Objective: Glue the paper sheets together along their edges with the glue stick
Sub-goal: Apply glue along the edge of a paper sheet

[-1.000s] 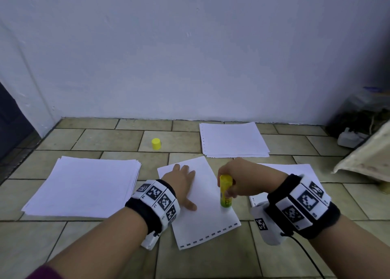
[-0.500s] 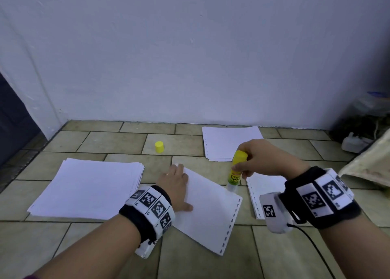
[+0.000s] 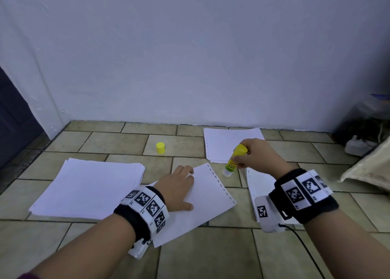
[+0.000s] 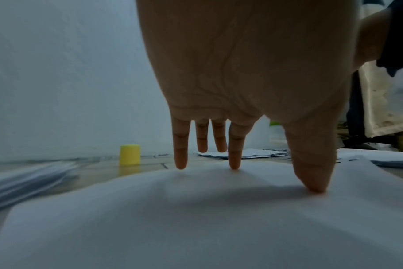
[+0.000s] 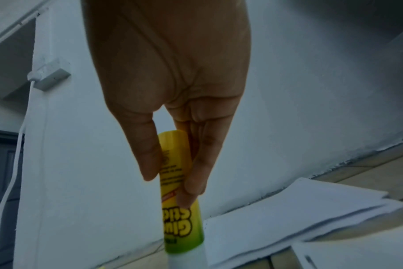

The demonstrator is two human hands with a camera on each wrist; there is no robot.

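Note:
A white sheet with a dashed edge [image 3: 209, 200] lies turned on the tiled floor. My left hand [image 3: 179, 186] rests flat on it, fingers straight, fingertips [image 4: 181, 164] and thumb touching the paper [image 4: 196, 218]. My right hand [image 3: 253, 156] pinches the yellow-green glue stick [image 3: 234, 160] between thumb and fingers, white tip pointing down, held just past the sheet's far right corner. In the right wrist view the glue stick [image 5: 179, 191] shows between the fingers. Its yellow cap [image 3: 160, 148] stands apart on the floor, also seen as the cap [image 4: 129, 154] in the left wrist view.
A thick paper stack [image 3: 88, 186] lies at the left, another stack [image 3: 230, 143] near the wall, and more sheets [image 3: 255, 186] under my right wrist. A beige bag [image 3: 371, 171] and clutter sit at the right. The wall [image 3: 190, 57] bounds the far side.
My left hand has turned the sheet counter-clockwise, its dashed edge now at the right. My right hand lifted the glue stick off the sheet and carried it farther away and to the right.

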